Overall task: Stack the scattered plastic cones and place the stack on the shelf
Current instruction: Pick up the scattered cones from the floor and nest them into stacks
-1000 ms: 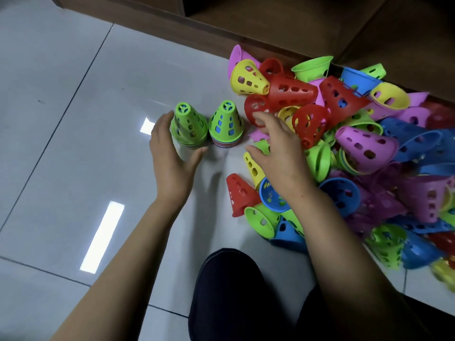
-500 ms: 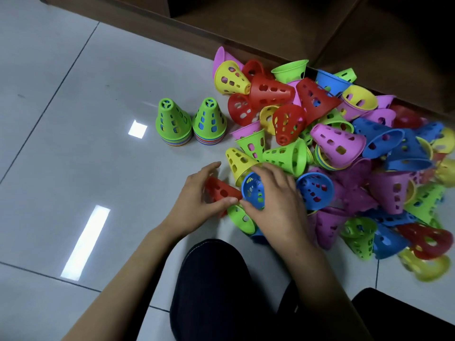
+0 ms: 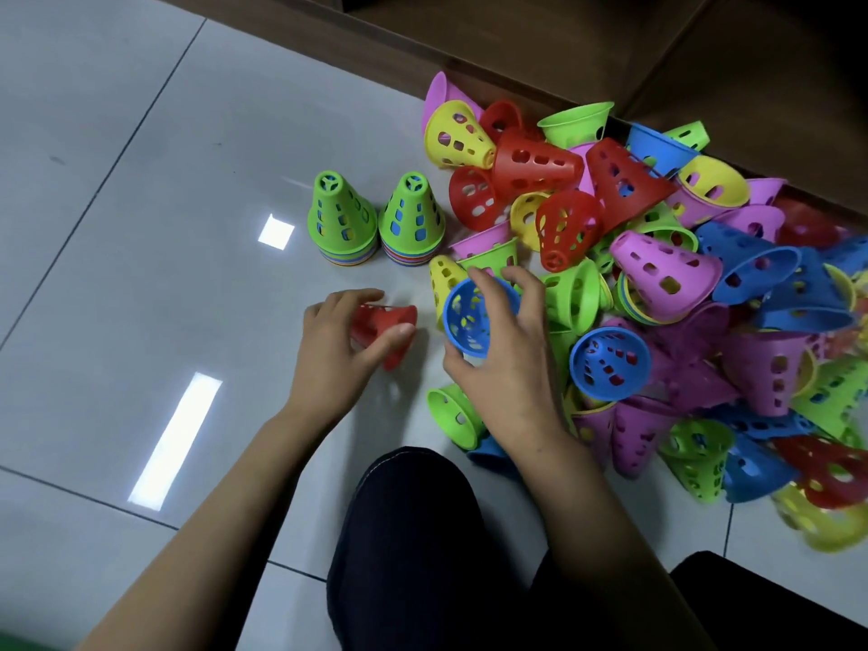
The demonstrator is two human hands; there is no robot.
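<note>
The left hand (image 3: 336, 354) grasps a red perforated plastic cone (image 3: 392, 321) low over the tiled floor (image 3: 141, 227). The right hand (image 3: 509, 368) grips a blue perforated plastic cone (image 3: 472, 317), possibly lifted clear. To nest them cleanly, she should turn both tips the same way.

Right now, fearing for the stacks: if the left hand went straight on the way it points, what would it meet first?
Likely the green-topped stack nearer the pile; the left hand, holding a red cone, points there. Depth unclear.
</note>
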